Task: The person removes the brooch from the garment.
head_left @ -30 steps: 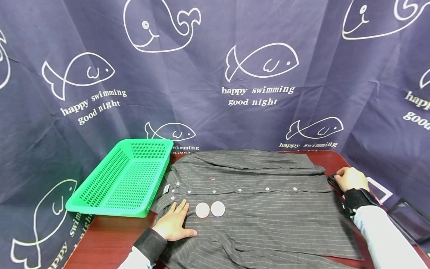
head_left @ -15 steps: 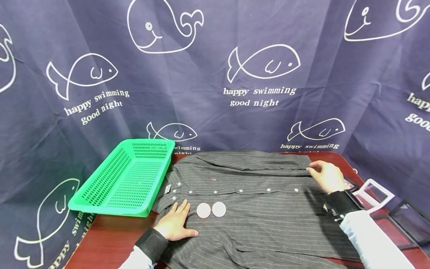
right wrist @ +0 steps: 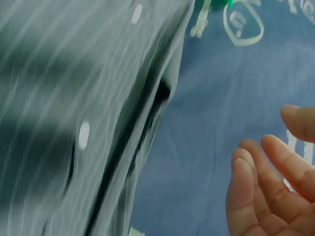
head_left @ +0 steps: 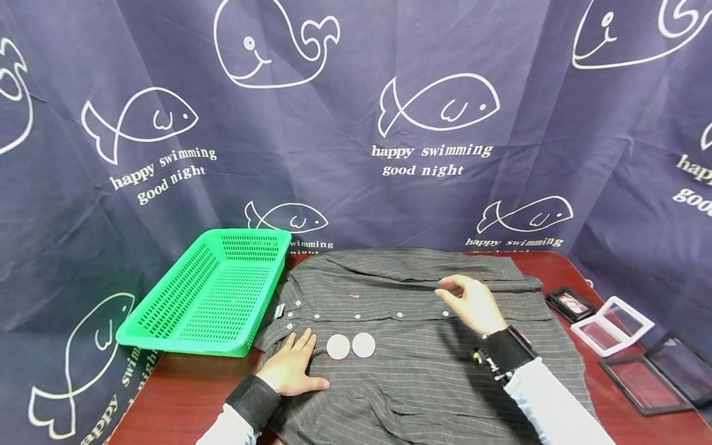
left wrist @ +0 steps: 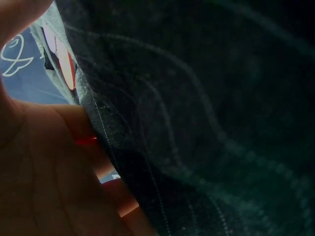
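"Since everything is to go left to right, what comes first?"

"A green basket (head_left: 183, 347), at the worktop's (head_left: 172, 392) left side. Next comes the left hand (head_left: 292, 366), fingers spread and thumb out, resting on the dark striped shirt (head_left: 423, 364) near its collar. The shirt lies across the middle of the worktop, with two white discs (head_left: 364, 345) on it, just right of that hand."

"And the right hand (head_left: 475, 303)?"

"Above the shirt's row of buttons, thumb and fingers apart, nothing between them; the right wrist view shows it off the cloth. Farther right stand a small black case (head_left: 570, 304), an unfolded white frame (head_left: 597, 334) and an unfolded black frame (head_left: 645, 382)."

"What could go wrong?"

"If the left hand dragged the cloth, it would probably wrinkle near the collar and carry the discs along, since they merely lie on it. A low sweep of the right hand or its wrist gear could snag the placket or knock a disc. At the far right, a careless sleeve might push the black frame over the worktop's edge."

"Any writing?"

"On the curtain (head_left: 311, 154), from left to right, 'happy swimming' and 'good night' repeat beside the fish outlines. The collar label (head_left: 280, 311) is too small to read, and no brand can be made out."
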`<act>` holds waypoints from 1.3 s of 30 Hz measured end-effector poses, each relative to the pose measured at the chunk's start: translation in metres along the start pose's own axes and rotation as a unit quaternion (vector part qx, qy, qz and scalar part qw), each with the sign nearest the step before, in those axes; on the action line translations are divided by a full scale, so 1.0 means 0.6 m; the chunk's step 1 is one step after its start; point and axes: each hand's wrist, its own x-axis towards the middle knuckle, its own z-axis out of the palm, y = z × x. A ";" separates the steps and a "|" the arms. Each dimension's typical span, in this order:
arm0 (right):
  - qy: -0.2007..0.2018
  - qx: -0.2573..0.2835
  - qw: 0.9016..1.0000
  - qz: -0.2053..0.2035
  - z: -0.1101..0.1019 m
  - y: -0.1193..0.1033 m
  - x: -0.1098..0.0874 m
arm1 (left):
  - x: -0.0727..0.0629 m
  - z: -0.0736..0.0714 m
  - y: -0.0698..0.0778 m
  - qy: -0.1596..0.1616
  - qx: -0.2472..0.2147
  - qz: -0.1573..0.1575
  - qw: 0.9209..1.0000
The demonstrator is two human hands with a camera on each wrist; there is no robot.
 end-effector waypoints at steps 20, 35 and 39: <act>-0.130 0.109 0.984 -0.056 0.167 -0.126 -0.019 | -0.004 -0.005 0.003 -0.002 -0.003 -0.010 1.000; -0.186 0.086 0.977 -0.065 0.225 -0.155 -0.016 | 0.001 -0.006 0.007 -0.004 -0.004 -0.005 1.000; -0.190 0.070 0.977 -0.067 0.240 -0.156 -0.018 | -0.001 -0.004 0.005 -0.001 -0.004 -0.005 1.000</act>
